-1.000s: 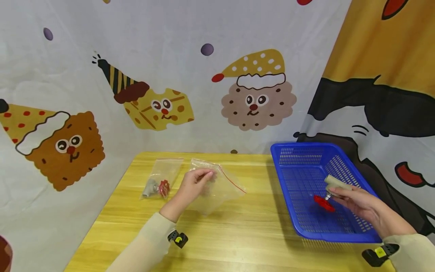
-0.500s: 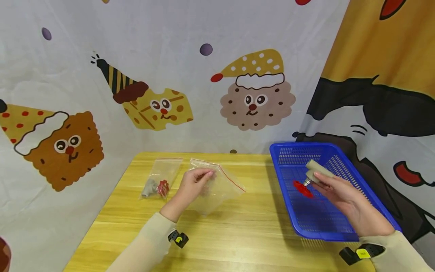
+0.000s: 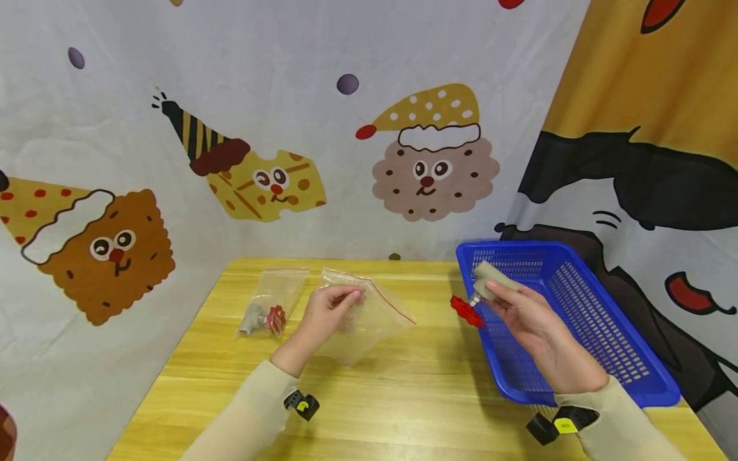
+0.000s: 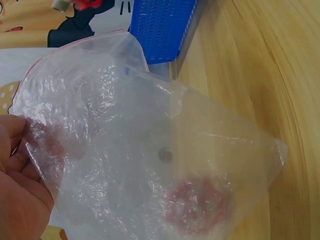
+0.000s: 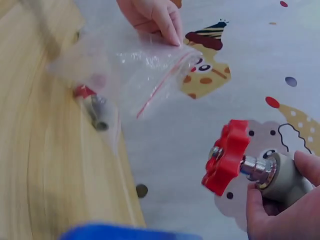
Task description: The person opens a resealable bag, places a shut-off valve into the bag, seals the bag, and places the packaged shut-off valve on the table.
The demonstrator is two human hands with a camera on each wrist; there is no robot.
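Note:
My left hand [image 3: 328,314] pinches a clear zip bag [image 3: 375,320] with a red seal line by its upper edge, above the table. Seen from the left wrist, the bag [image 4: 125,130] spreads out thin and see-through. My right hand [image 3: 533,326] grips a grey pipe valve [image 3: 490,278] by its body, over the near-left rim of the basket. The valve's red handwheel [image 5: 228,157] points left, joined to the body by a shiny metal stem [image 5: 256,168]. On the table left of my left hand lies another zip bag [image 3: 282,285] holding a similar valve [image 3: 262,319].
A blue perforated basket [image 3: 576,346] stands at the table's right side. The wooden table [image 3: 403,410] ends at a cartoon-printed cloth [image 3: 323,64] behind. Both wrists wear black straps with small cameras.
My right hand has carried the valve leftward and slightly up, from over the middle of the basket to its left rim. My left hand and the bag have stayed in place.

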